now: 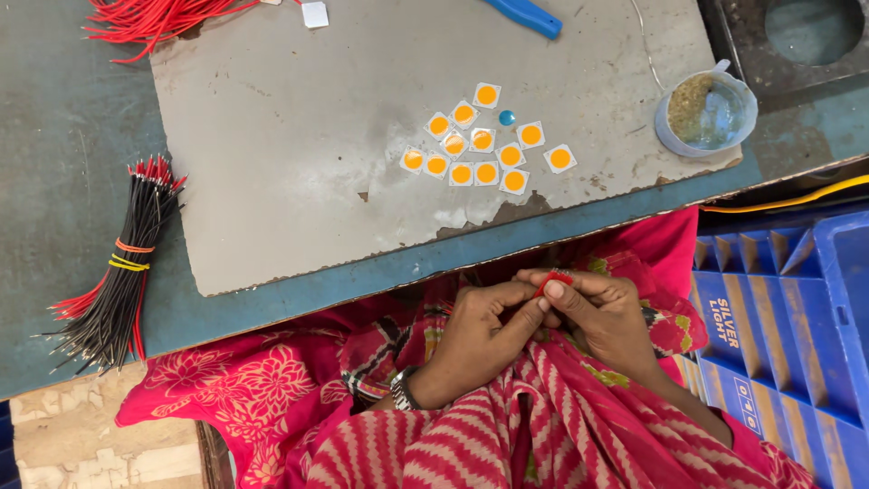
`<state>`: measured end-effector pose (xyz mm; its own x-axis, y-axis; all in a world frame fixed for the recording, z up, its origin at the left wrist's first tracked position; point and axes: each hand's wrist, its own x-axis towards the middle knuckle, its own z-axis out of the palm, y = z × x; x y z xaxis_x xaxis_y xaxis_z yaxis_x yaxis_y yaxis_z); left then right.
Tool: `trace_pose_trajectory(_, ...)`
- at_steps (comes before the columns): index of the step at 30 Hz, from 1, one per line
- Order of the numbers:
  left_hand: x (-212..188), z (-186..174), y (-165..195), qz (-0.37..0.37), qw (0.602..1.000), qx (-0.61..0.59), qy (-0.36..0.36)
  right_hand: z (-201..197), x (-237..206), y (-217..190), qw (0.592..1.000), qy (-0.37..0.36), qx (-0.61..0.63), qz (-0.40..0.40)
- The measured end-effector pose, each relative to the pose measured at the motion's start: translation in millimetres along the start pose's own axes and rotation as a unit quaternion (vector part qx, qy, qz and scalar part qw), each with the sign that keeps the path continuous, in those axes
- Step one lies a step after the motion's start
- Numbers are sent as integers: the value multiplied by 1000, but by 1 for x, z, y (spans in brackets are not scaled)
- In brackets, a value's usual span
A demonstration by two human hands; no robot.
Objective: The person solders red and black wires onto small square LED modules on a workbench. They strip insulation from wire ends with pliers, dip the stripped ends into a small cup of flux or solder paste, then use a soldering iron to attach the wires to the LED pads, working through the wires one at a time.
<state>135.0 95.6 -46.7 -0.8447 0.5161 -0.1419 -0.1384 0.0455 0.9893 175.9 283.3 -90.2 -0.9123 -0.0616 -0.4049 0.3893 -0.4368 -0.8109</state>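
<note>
i see my left hand (484, 330) and right hand (606, 312) meeting over my lap, fingertips pinching a small red piece (553, 281). white squares with orange discs (480, 145) lie clustered on the grey board (272, 136), a black-and-red wire bundle (122, 267) beside it.

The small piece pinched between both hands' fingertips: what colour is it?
Red. The small piece shows best in the head view, pinched between the left hand and right hand.

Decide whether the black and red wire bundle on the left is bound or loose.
Bound: the wire bundle is cinched by orange and yellow bands around its middle.
</note>
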Motion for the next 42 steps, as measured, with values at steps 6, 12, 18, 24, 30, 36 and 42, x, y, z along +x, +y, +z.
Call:
trace_pose_trajectory(6,0,-3,3,77,988,128,49,5,1,6,995,32,-50,-81)
trace_pose_trajectory(12,1,1,-3,123,982,90,108,16,-2,7,993,83,-36,-78)
trace_pose_trajectory(18,1,4,-6,18,999,9,46,18,4,4,992,124,29,4)
trace_pose_trajectory(24,4,2,-9,-11,1000,-4,-9,18,2,5,987,147,56,2)
trace_pose_trajectory(30,-1,-3,-9,27,999,3,-20,22,-1,7,989,131,51,-56)
trace_pose_trajectory(36,-6,-4,-8,26,999,25,-29,25,-9,7,982,99,20,-160)
trace_pose_trajectory(42,-8,-5,-7,21,999,9,-38,24,-11,8,975,105,-62,-183)
